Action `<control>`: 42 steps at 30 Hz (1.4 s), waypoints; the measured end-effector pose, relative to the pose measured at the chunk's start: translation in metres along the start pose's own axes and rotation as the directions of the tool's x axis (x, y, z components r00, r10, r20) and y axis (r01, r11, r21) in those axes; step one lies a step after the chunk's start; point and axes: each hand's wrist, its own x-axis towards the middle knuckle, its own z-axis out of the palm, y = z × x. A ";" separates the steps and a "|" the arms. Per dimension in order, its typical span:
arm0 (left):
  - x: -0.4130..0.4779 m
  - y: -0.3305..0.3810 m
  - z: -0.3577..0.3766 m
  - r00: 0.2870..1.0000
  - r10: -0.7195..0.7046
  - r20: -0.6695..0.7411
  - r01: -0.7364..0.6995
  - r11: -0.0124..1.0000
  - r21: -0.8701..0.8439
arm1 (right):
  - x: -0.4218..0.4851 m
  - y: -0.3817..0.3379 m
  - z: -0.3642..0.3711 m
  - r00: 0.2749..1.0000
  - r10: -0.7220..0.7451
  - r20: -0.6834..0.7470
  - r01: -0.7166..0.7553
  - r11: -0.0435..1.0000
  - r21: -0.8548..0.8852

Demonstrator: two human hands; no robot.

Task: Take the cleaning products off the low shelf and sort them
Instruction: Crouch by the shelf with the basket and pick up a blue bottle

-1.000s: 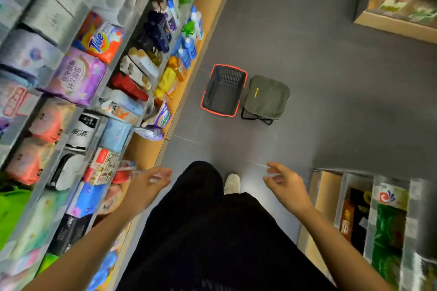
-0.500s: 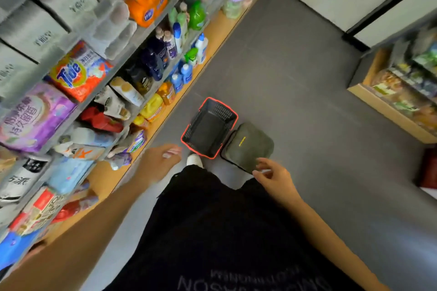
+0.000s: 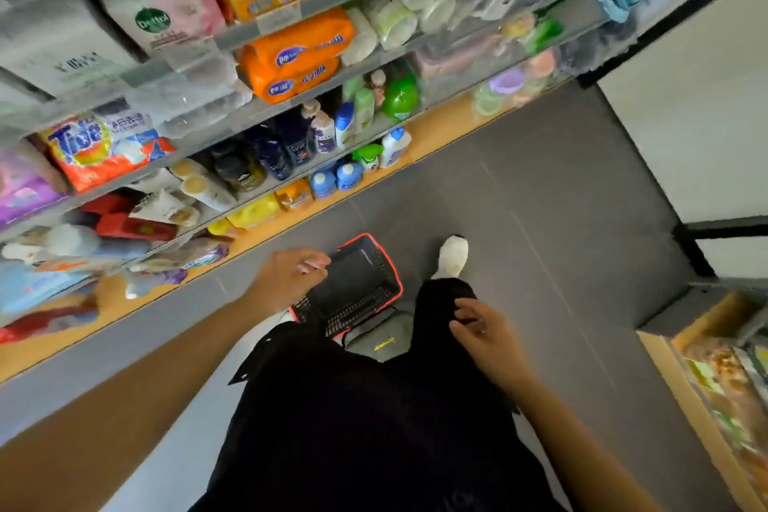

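Cleaning products stand on the low wooden shelf (image 3: 440, 133) at floor level: yellow bottles (image 3: 253, 212), an orange bottle (image 3: 294, 195), blue-capped bottles (image 3: 336, 179) and a white bottle (image 3: 395, 145). A black basket with a red rim (image 3: 353, 287) sits on the grey floor beside the shelf. My left hand (image 3: 286, 274) hangs over the basket's left edge, fingers loosely curled, holding nothing. My right hand (image 3: 486, 328) hovers over my right leg, fingers relaxed and empty.
A dark green folding stool (image 3: 382, 339) lies next to the basket, partly hidden by my legs. Upper shelves hold a Tide bag (image 3: 99, 150), orange packs (image 3: 297, 54) and dark bottles (image 3: 282, 150). Another shelf unit (image 3: 715, 387) stands at the right.
I have walked forward along the aisle; the basket and stool now lie right at my feet. Both hands have stayed empty, the left now over the basket.
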 end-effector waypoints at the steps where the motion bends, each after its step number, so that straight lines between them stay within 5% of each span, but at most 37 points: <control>1: 0.012 0.001 0.012 0.998 -0.043 -0.036 0.042 0.999 -0.022 | 0.035 0.002 -0.014 0.998 -0.042 0.054 0.043 0.999 -0.017; 8: 0.064 0.010 0.104 0.917 -0.262 -0.300 0.193 0.952 -0.239 | 0.258 -0.029 -0.051 0.882 -0.355 0.312 0.415 0.897 -0.151; 15: 0.135 -0.044 0.148 0.903 -0.301 -0.306 0.195 0.922 -0.334 | 0.414 -0.078 0.058 0.685 -0.474 0.554 0.698 0.644 -0.312; 22: 0.229 -0.161 0.170 0.885 -0.246 -0.396 0.097 0.928 -0.360 | 0.546 -0.053 0.192 0.629 -0.578 0.519 0.753 0.290 -0.590; 27: 0.274 -0.237 0.172 0.890 -0.141 -0.434 0.018 0.961 -0.275 | 0.599 -0.033 0.240 0.604 -0.677 0.420 0.598 0.036 -0.801; 33: 0.305 -0.282 0.162 0.906 0.027 -0.422 -0.045 0.998 -0.032 | 0.603 -0.026 0.245 0.535 -0.704 0.466 0.635 -0.028 -0.772; 37: 0.318 -0.283 0.160 0.891 0.117 -0.438 -0.066 0.989 0.130 | 0.569 -0.030 0.230 0.428 -0.741 0.517 0.716 -0.072 -0.694; 42: 0.316 -0.273 0.170 0.809 0.282 -0.516 -0.178 0.954 0.241 | 0.511 -0.025 0.218 0.299 -0.808 0.507 0.880 0.028 -0.473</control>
